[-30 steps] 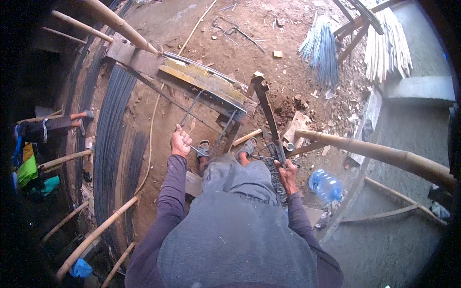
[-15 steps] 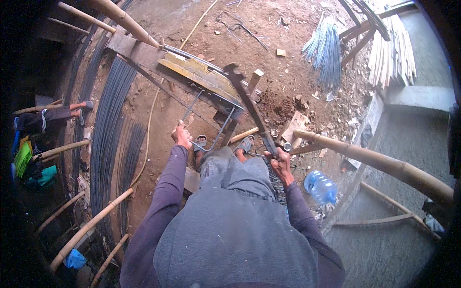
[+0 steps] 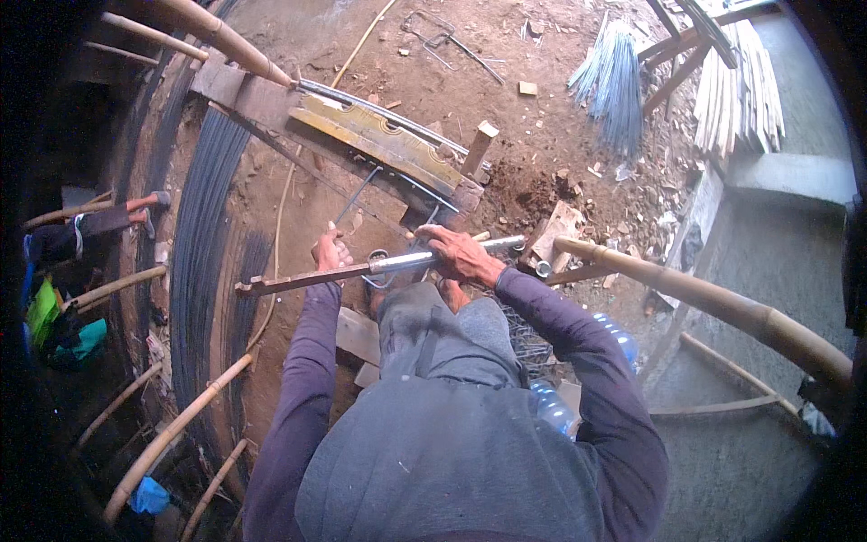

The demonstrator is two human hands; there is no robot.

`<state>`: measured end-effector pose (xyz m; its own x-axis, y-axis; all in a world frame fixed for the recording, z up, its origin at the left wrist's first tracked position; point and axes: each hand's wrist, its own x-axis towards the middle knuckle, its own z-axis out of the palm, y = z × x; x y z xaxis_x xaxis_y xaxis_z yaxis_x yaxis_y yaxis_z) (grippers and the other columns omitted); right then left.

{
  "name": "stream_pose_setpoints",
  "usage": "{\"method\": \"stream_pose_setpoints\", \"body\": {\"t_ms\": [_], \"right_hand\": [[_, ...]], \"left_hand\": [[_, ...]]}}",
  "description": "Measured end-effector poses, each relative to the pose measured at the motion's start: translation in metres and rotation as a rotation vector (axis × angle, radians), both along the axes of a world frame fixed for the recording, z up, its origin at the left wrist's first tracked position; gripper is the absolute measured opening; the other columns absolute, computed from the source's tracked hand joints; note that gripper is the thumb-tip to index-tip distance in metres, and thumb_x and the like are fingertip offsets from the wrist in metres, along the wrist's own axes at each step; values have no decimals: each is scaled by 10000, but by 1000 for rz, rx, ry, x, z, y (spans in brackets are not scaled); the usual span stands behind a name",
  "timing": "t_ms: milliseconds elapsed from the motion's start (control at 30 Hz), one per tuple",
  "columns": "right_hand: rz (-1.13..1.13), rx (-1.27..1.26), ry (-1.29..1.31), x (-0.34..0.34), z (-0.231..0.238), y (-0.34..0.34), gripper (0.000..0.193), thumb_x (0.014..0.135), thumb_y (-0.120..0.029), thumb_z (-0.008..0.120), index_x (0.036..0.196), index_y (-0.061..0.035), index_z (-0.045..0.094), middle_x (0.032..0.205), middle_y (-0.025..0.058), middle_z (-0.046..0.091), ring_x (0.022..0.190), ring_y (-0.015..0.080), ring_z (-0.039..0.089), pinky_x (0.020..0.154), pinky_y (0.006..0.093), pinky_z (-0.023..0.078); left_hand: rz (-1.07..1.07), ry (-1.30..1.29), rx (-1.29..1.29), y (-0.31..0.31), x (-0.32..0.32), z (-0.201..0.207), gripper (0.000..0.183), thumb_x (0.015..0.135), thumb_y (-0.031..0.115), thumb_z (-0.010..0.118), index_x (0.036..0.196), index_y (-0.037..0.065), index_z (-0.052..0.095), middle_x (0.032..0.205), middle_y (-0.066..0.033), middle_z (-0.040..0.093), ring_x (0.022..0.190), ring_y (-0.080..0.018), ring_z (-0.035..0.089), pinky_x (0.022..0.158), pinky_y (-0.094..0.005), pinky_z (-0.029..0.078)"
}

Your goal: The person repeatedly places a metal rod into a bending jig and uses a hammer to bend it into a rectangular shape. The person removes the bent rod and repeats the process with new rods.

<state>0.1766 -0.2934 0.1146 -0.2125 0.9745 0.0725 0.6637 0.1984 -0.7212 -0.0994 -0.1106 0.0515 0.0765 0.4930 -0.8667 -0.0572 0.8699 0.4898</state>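
Note:
My left hand [image 3: 331,251] is closed round the near end of a thin bent steel rod [image 3: 361,193], which reaches up to the bench edge. My right hand [image 3: 462,256] grips a long rebar bending bar [image 3: 397,263] by its silver pipe handle. The bar lies crosswise over my lap, its rusty jawed end out to the left, passing over my left wrist. Just beyond my hands stands a low wooden bench with a yellow patterned plate [image 3: 375,144] and metal rods along its edge. Part of the bent rod is hidden behind the bar and right hand.
Bundled dark rebar [image 3: 203,262] runs along the left. A bamboo pole [image 3: 713,307] crosses at right, near a blue plastic bottle [image 3: 616,336]. Cut rods [image 3: 610,90] lie at far right. A person's legs [image 3: 117,217] show at far left.
The bending bar has swung from pointing away from me to lying crosswise, jawed end left. My right hand has moved inward and forward with it. The left hand keeps the bent rod.

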Motion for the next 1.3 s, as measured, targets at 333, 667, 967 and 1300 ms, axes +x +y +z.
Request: {"method": "stream_pose_setpoints", "body": {"t_ms": [333,667,967,1300], "right_hand": [[121,-67,-116,15,-24,25,342,817,-125,632,1142,-20,598,1297,153,567,1067,349,656,801,444,575],[-23,-141,-37,-1,-51,-1,318,823,-63,604,1132,11,610,1322,137,534,960,363,671,763,452,566],[-251,-138,-22,7,-35,-60,328,809,-106,680,1101,19,598,1420,150,483,1021,397,669,805,476,581],[-641,-511,40,109,41,-200,179,845,-149,727,915,-11,636,689,123,614,619,196,582,587,363,472]], "left_hand": [[147,-8,17,-15,9,-8,373,986,473,595,954,108,524,593,72,290,446,-66,282,404,-246,236],[216,26,145,-38,13,-46,336,961,429,653,836,167,484,620,42,399,428,-80,344,372,-262,300],[7,157,288,-25,6,-62,315,964,420,628,884,117,603,603,39,411,461,-64,386,395,-277,360],[-690,750,716,10,125,10,1123,714,715,737,1467,-36,375,1405,-291,513,1289,-419,524,1083,-469,416]]}}
